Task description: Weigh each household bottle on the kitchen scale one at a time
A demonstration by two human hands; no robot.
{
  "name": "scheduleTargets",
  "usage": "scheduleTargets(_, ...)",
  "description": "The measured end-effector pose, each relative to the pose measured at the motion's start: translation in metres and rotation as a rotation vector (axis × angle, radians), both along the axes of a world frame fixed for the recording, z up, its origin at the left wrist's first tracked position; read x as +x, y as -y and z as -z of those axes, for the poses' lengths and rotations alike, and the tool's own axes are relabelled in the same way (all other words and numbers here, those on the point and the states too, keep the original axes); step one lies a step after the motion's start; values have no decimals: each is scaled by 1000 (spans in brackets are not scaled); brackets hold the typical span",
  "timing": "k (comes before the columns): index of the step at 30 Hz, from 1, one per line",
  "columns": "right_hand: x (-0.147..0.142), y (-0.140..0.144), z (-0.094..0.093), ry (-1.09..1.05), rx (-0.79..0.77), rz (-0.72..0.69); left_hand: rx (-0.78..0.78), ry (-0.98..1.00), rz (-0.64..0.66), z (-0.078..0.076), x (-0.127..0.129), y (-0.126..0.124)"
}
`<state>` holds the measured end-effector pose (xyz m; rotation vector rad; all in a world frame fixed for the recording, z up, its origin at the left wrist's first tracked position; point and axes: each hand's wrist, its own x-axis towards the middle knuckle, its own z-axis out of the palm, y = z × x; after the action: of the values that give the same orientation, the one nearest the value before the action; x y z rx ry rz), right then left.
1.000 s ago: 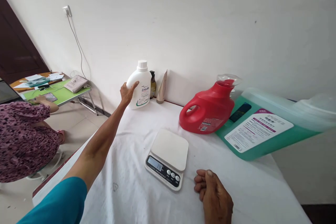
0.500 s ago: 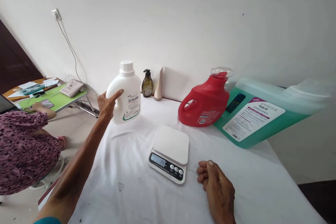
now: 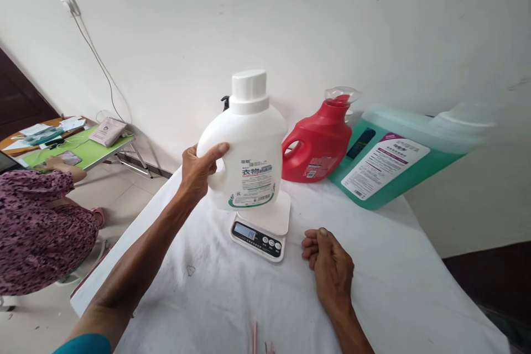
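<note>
White cloth covers the table (image 3: pixel 199 310); near its front edge the right hand (image 3: pixel 329 263) rests loosely curled, holding nothing, beside the kitchen scale (image 3: pixel 261 227). Above the scale, the left hand (image 3: pixel 199 171) is clamped on the white detergent bottle (image 3: pixel 244 160), capped and labelled. Smooth, rigid plastic, likely heavy; its side handle offers the surest hold.

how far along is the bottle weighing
Done: the left hand has the white bottle lifted off the table. In hand: the bottle hangs over the scale; contact with the platform can't be told. The right hand rests beside the scale. Left: releasing it and reading the display.
</note>
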<state>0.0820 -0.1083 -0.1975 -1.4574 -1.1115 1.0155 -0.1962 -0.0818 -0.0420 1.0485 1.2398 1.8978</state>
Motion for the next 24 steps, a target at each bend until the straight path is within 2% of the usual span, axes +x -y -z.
scheduleTargets(5,0,1,-1,-43,25,-1,-26,1,78,6,26,-9)
scheduleTargets(10,0,2,-3,-67,21,15,-50,16,125,11,39,-17)
scheduleTargets(16,0,2,-4,-57,34,6,-62,26,155,16,46,-28)
scheduleTargets(24,0,2,-3,-53,25,10,-53,-10,187,14,45,-34)
